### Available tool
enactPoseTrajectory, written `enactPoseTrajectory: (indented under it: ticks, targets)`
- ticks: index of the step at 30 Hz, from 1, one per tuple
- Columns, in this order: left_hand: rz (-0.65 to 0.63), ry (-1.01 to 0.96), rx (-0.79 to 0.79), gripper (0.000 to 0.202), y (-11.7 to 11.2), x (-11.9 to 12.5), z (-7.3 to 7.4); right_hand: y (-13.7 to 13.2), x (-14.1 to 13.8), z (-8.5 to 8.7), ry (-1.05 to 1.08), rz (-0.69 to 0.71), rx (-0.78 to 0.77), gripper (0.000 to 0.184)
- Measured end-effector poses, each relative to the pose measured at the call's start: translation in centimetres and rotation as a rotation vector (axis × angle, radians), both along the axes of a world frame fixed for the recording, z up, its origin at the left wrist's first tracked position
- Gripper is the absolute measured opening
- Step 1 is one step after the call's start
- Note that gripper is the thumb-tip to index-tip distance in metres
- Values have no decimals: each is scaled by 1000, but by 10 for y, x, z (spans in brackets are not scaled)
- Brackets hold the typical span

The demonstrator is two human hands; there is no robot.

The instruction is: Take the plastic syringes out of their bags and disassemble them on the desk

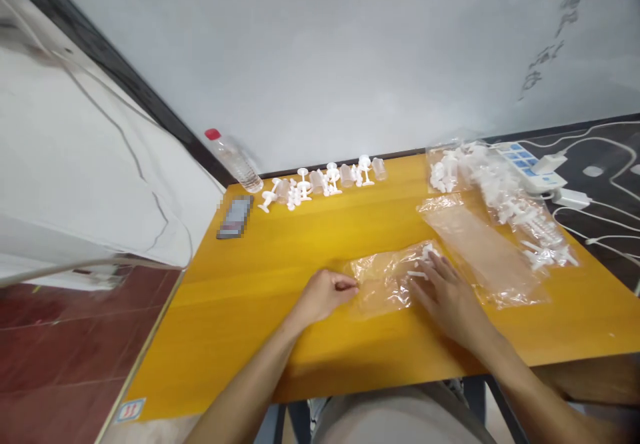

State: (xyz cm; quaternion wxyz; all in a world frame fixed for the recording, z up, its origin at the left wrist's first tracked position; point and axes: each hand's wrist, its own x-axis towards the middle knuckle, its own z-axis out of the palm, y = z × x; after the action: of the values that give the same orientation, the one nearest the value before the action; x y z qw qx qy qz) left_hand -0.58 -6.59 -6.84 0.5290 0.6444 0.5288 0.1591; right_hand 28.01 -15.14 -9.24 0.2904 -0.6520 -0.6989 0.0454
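A clear plastic bag (383, 276) with a few white plastic parts in it lies on the yellow table (280, 257) in front of me. My left hand (327, 292) pinches the bag's left edge with curled fingers. My right hand (443, 289) lies on the bag's right end with its fingers stretched out flat over the white parts (423, 262) inside.
Another empty clear bag (480, 244) lies to the right, beside bags of white parts (505, 197). A row of white and clear small parts (320, 184) stands at the far edge. A water bottle (235, 161), a phone (235, 217) and a power strip (533, 164) are near the edges.
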Motion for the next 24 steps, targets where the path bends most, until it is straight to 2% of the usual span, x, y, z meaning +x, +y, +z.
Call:
enactPoseTrajectory:
  ticks: [2, 5, 9, 11, 12, 15, 17, 21, 24]
  targets:
    - [11, 31, 36, 32, 1, 2, 1, 5, 0, -8, 73, -15, -3, 46]
    - [127, -48, 47, 45, 5, -2, 8, 13, 3, -8, 197, -118, -18, 49]
    - [232, -223, -173, 50, 14, -8, 16, 25, 6, -4, 260, -142, -35, 46]
    - [267, -271, -277, 49, 20, -6, 13, 31, 5, -4, 253, -118, -37, 45]
    - [277, -297, -281, 47, 23, -5, 9, 34, 5, -4, 243, -115, -35, 45]
    - [266, -333, -112, 38, 27, -1, -2, 39, 5, -7, 198, -118, -30, 46]
    - [220, -282, 32, 32, 26, 0, -5, 39, 6, -8, 175, -113, -28, 47]
    - [34, -185, 166, 14, 20, -8, 7, 37, 8, -8, 219, -121, -75, 46]
    - [11, -233, 150, 13, 18, -12, 13, 38, 10, -6, 264, -107, -106, 43]
